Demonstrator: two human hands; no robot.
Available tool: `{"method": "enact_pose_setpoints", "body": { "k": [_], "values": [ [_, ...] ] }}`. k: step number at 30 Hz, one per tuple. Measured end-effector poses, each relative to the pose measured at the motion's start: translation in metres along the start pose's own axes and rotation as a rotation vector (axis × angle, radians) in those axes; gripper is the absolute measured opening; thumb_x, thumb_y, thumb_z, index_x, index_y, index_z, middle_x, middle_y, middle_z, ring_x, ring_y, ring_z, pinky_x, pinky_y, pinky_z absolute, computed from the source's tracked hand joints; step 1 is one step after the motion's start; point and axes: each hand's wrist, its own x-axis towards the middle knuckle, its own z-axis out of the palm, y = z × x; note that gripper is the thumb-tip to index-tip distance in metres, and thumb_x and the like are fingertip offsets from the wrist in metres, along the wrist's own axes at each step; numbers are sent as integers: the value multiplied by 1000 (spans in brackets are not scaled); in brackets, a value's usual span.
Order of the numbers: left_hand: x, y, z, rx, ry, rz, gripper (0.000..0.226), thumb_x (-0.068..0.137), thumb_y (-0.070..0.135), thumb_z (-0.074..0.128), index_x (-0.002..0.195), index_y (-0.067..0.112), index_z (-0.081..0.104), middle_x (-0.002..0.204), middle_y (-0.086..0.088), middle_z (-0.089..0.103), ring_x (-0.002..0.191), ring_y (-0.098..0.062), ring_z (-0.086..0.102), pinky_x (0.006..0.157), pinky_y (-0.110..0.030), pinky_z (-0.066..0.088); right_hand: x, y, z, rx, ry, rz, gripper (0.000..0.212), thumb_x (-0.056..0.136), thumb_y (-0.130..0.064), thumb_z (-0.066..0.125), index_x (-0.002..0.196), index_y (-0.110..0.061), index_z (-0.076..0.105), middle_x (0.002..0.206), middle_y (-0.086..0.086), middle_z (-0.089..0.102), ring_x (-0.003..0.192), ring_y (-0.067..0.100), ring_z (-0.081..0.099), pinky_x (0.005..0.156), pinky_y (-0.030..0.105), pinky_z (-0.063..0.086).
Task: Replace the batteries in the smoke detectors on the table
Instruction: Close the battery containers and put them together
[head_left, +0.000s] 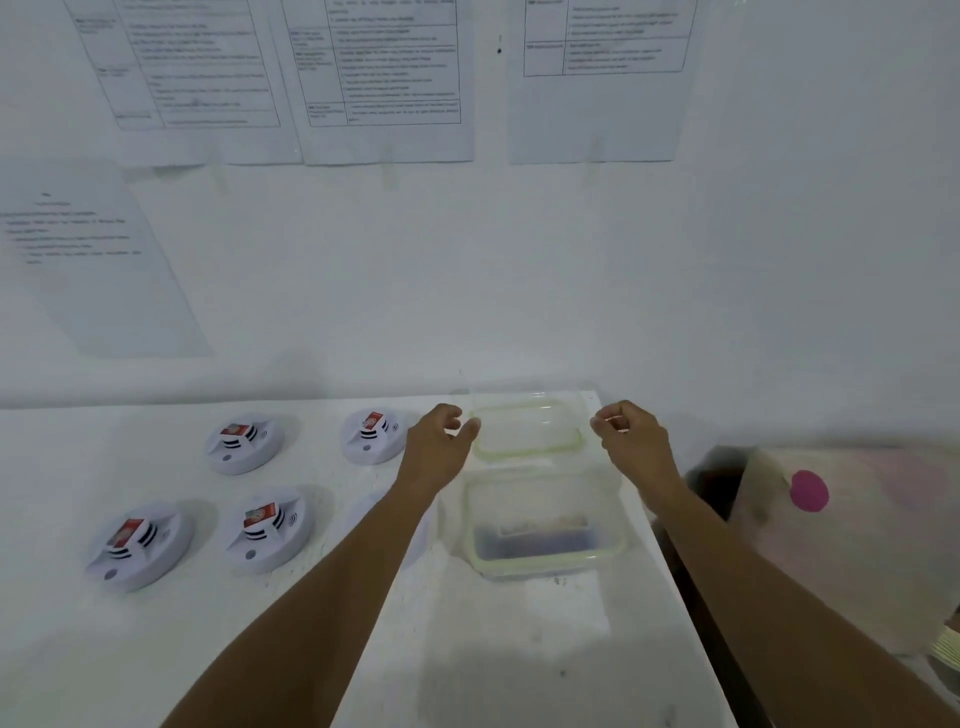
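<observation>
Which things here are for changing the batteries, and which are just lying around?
For the job:
- smoke detectors on the table
- near container, something dark inside
- far clear container

Just around:
- papers on the wall
- pink dot

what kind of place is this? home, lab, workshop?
Likely a staged task or training workstation: printed instruction sheets taped on the wall, identical smoke detectors in rows on a white table, clear plastic containers.

The white table (519, 649) carries a clear lidded container (545, 525) near its right edge. Just behind the container lies a clear lid (530, 428). Left of the container sit four smoke detectors (270, 530), each topped by a red-and-white battery (260, 514).
</observation>
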Motion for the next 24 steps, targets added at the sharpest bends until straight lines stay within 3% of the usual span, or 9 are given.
{"method": "enact_pose_setpoints", "body": {
  "k": [2, 5, 8, 13, 16, 18, 22, 24],
  "values": [
    [17, 3, 4, -41, -19, -47, 46, 90, 40, 63, 127, 13, 56, 117, -4, 62, 104, -23, 63, 94, -46, 53, 20, -1, 5, 21, -50, 69, 23, 89, -29, 64, 108, -16, 64, 97, 0, 68, 92, 24, 66, 89, 44, 55],
    [39, 7, 10, -133, -53, -148, 47, 92, 34, 64, 131, 10, 52, 112, -6, 60, 88, -20, 63, 88, -44, 57, 42, -1, 13, 82, -93, 163, 32, 91, -23, 62, 121, -11, 60, 98, 4, 67, 88, 25, 67, 82, 38, 58],
    [54, 6, 17, -230, -71, -228, 45, 91, 18, 66, 132, 1, 52, 105, -14, 60, 73, -20, 61, 74, -40, 61, 48, -1, 20, 142, -113, 173, 16, 93, -18, 59, 104, -8, 67, 92, 9, 68, 73, 19, 64, 70, 31, 55],
    [62, -2, 17, -174, -12, -160, 37, 93, 5, 61, 129, -1, 58, 87, -11, 62, 62, -18, 65, 70, -43, 62, 59, 12, 29, 24, -4, 128, 27, 96, -28, 53, 84, -10, 69, 82, 6, 70, 75, 22, 66, 71, 32, 50],
    [65, -5, 8, -148, 42, -135, 35, 94, 4, 59, 129, 1, 58, 89, -13, 67, 63, -18, 68, 70, -42, 62, 70, 23, 33, -238, 37, 36, 10, 89, -25, 64, 91, -17, 67, 89, 2, 66, 85, 20, 62, 77, 31, 48],
    [68, -9, -2, -125, 69, -118, 36, 93, 6, 61, 129, 4, 59, 94, -15, 70, 67, -20, 70, 70, -42, 62, 74, 25, 35, -322, -6, 27, 19, 84, -26, 71, 101, -20, 64, 93, -1, 62, 86, 17, 58, 81, 31, 48],
    [72, -19, -20, -97, 109, -104, 38, 92, 9, 63, 129, 7, 60, 95, -17, 71, 70, -22, 72, 69, -42, 62, 81, 19, 34, -310, -78, 109, 32, 79, -13, 71, 109, -22, 62, 86, -3, 64, 85, 20, 62, 84, 34, 52],
    [71, -21, -24, -99, 126, -105, 38, 91, 8, 63, 129, 7, 60, 96, -18, 71, 71, -22, 72, 69, -42, 62, 84, 17, 28, -191, -75, 198, 38, 77, -2, 68, 111, -17, 62, 86, 2, 65, 81, 22, 63, 85, 39, 55]
  ]
}}
